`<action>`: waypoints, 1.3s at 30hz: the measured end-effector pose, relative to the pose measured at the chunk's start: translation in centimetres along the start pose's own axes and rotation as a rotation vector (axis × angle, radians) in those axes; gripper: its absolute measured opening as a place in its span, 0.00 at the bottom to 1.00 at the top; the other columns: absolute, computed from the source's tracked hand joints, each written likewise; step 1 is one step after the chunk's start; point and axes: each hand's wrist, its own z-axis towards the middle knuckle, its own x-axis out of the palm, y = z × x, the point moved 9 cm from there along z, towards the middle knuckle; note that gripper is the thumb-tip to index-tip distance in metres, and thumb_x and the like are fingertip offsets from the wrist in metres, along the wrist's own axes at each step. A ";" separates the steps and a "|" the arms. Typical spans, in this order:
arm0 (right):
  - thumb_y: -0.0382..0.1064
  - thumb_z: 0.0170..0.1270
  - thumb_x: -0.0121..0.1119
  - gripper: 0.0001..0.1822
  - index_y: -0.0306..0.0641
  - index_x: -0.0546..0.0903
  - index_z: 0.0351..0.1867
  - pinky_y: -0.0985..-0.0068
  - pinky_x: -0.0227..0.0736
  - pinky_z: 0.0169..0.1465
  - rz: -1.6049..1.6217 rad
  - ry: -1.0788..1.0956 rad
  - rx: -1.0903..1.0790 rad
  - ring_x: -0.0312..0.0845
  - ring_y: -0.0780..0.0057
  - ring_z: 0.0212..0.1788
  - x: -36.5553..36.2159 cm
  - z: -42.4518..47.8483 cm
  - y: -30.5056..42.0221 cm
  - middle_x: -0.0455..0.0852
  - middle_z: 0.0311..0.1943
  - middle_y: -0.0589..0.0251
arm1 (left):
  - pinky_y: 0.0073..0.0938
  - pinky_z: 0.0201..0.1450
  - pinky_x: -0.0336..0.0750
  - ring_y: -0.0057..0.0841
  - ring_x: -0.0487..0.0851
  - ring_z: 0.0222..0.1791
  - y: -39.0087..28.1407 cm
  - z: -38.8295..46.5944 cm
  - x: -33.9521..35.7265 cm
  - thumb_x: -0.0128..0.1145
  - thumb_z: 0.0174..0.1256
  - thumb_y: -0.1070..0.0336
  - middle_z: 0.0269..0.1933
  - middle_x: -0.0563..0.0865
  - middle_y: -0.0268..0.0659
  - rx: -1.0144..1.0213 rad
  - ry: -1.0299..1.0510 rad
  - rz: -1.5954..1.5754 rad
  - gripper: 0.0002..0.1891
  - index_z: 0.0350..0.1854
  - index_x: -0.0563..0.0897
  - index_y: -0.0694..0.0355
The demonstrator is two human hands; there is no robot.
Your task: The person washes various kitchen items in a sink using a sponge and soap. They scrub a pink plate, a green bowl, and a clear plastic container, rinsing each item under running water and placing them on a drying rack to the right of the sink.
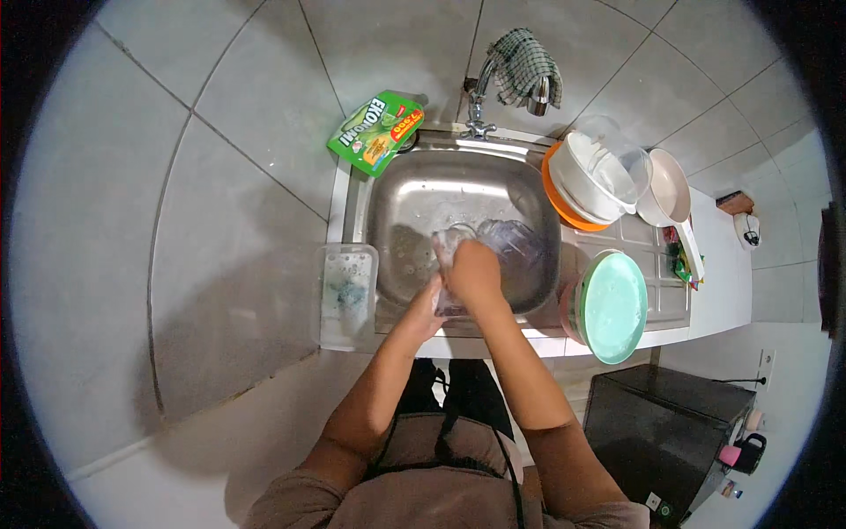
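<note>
Over the near half of a stainless steel sink (pixel 456 165), my two hands meet at a clear, soapy vessel (pixel 453 309), probably plastic or glass. My left hand (pixel 423 311) grips its near left side. Across its middle lies my right hand (pixel 474 274), fingers curled and turned away from view, with white foam just beyond the knuckles. Whether a sponge is inside that hand is hidden. Another clear vessel (pixel 512 241) rests in the basin just right of my hands. Left of the sink sits a clear rectangular tub (pixel 349 330) with sudsy water and a dark bluish patch in it.
A green detergent pouch (pixel 377 132) leans at the back left corner. The chrome faucet (pixel 476 109) carries a checked cloth (pixel 524 63). Stacked bowls (pixel 585 175), a long-handled pan (pixel 664 188) and a mint green plate (pixel 615 307) crowd the drainboard (pixel 654 251); the plate overhangs the front edge.
</note>
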 end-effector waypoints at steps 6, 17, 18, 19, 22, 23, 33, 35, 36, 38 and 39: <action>0.50 0.58 0.49 0.20 0.33 0.78 0.34 0.61 0.69 0.37 0.944 -0.175 -0.081 0.74 0.43 0.33 1.4 1.5 -3.4 0.78 0.28 0.39 | 0.46 0.52 0.67 0.40 0.73 0.50 -0.6 -0.4 1.3 0.50 0.53 0.38 0.51 0.74 0.41 -0.210 0.115 -0.487 0.31 0.55 0.69 0.54; 0.52 0.62 0.47 0.23 0.32 0.75 0.44 0.69 0.68 0.44 0.852 -0.168 -0.084 0.77 0.59 0.39 1.4 1.3 -2.9 0.80 0.32 0.43 | 0.50 0.50 0.66 0.42 0.74 0.46 -0.4 -0.6 1.1 0.57 0.46 0.37 0.53 0.72 0.41 -0.293 0.077 -0.487 0.39 0.57 0.65 0.57; 0.52 0.62 0.47 0.23 0.32 0.75 0.44 0.69 0.68 0.44 0.964 -0.154 -0.010 0.77 0.59 0.39 2.3 1.6 -3.9 0.80 0.33 0.43 | 0.51 0.52 0.65 0.44 0.74 0.45 -1.1 -1.0 1.7 0.58 0.45 0.36 0.54 0.70 0.42 -0.280 0.125 -0.588 0.41 0.58 0.63 0.57; 0.52 0.62 0.47 0.22 0.33 0.75 0.44 0.69 0.68 0.44 0.831 -0.139 0.047 0.77 0.59 0.40 2.7 2.0 -4.6 0.80 0.33 0.43 | 0.50 0.52 0.65 0.44 0.73 0.46 -0.7 -0.8 1.5 0.57 0.46 0.36 0.55 0.70 0.43 -0.279 0.130 -0.489 0.41 0.59 0.62 0.57; 0.50 0.62 0.47 0.20 0.36 0.75 0.45 0.69 0.67 0.45 0.446 -0.103 0.096 0.76 0.58 0.41 2.3 2.4 -3.9 0.79 0.35 0.43 | 0.49 0.52 0.66 0.43 0.70 0.51 0.6 -0.1 0.7 0.55 0.47 0.35 0.56 0.68 0.44 -0.220 0.113 -0.183 0.41 0.60 0.61 0.57; 0.50 0.62 0.47 0.19 0.36 0.75 0.45 0.69 0.67 0.45 0.325 -0.096 0.040 0.76 0.58 0.41 0.4 1.1 -0.9 0.79 0.36 0.43 | 0.49 0.52 0.66 0.43 0.69 0.53 0.4 -0.3 0.6 0.55 0.47 0.35 0.56 0.68 0.45 -0.170 0.087 -0.077 0.41 0.60 0.61 0.57; 0.50 0.62 0.46 0.18 0.35 0.76 0.35 0.66 0.68 0.40 0.601 -0.130 0.008 0.76 0.54 0.36 2.2 2.0 -2.8 0.79 0.28 0.45 | 0.48 0.51 0.68 0.42 0.69 0.52 1.3 -0.2 0.4 0.49 0.52 0.34 0.56 0.67 0.43 -0.292 0.071 -0.252 0.36 0.58 0.63 0.52; 0.50 0.62 0.46 0.18 0.35 0.76 0.36 0.64 0.68 0.40 0.174 -0.114 0.015 0.75 0.50 0.37 1.0 1.2 -0.4 0.79 0.28 0.44 | 0.45 0.49 0.70 0.39 0.71 0.50 1.3 0.3 -0.4 0.48 0.53 0.34 0.53 0.70 0.41 -0.212 0.043 -0.120 0.34 0.58 0.65 0.50; 0.49 0.61 0.46 0.19 0.36 0.75 0.42 0.65 0.69 0.40 0.111 -0.068 -0.048 0.74 0.49 0.37 0.6 0.7 1.1 0.78 0.31 0.42 | 0.45 0.49 0.70 0.39 0.71 0.50 0.5 -0.1 0.1 0.47 0.54 0.33 0.52 0.70 0.41 -0.153 0.042 -0.077 0.34 0.58 0.64 0.50; 0.48 0.62 0.46 0.18 0.36 0.74 0.42 0.64 0.68 0.42 0.284 -0.177 -0.318 0.74 0.49 0.38 0.3 0.4 1.9 0.78 0.33 0.42 | 0.45 0.48 0.70 0.36 0.69 0.52 -1.4 -1.1 1.5 0.47 0.53 0.33 0.51 0.71 0.40 -0.100 0.048 -0.064 0.34 0.57 0.64 0.50; 0.48 0.62 0.46 0.18 0.36 0.74 0.42 0.63 0.68 0.43 0.371 -0.227 -0.462 0.74 0.49 0.39 0.1 -0.1 2.5 0.78 0.33 0.43 | 0.46 0.47 0.69 0.37 0.69 0.53 -1.0 -0.8 0.9 0.48 0.51 0.32 0.52 0.70 0.41 -0.156 0.028 -0.165 0.35 0.56 0.65 0.51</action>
